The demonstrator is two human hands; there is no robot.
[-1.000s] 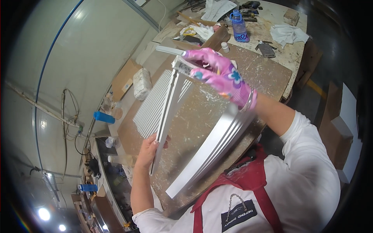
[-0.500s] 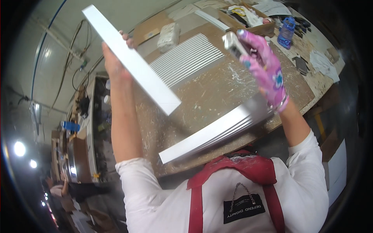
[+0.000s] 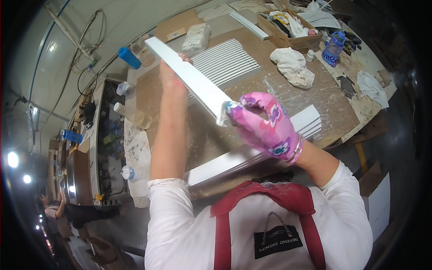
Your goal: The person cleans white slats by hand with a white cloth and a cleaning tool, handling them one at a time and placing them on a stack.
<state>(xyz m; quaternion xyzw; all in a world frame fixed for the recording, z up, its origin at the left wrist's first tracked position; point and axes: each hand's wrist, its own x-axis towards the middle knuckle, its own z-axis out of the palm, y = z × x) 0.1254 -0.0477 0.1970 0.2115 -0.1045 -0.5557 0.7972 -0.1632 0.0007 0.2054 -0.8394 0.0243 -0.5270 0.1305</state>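
Observation:
My bare left hand (image 3: 173, 78) grips a long flat white strip (image 3: 193, 78) from beneath, holding it tilted above the table. In my right hand (image 3: 270, 123), gloved in pink with a flower print, is a small whitish pad (image 3: 222, 116) pinched at the fingertips. That pad is at the strip's near end; my fingers partly hide it, and its exact kind cannot be made out. Under my right hand lies a fanned stack of white strips (image 3: 220, 164) along the table's near edge. Beyond the held strip, a row of similar strips (image 3: 229, 63) lies side by side.
The brown worktable (image 3: 333, 110) bears a crumpled white cloth (image 3: 292, 67), a wrapped white bundle (image 3: 196, 38) and a wooden box (image 3: 306, 42) of tools and rags. A blue bottle (image 3: 333, 49) stands at the far right. Another person (image 3: 56, 209) is in the left background.
My right hand has come down and left, bringing the pad to the strip's near end. The left hand has moved right and slightly nearer with the strip.

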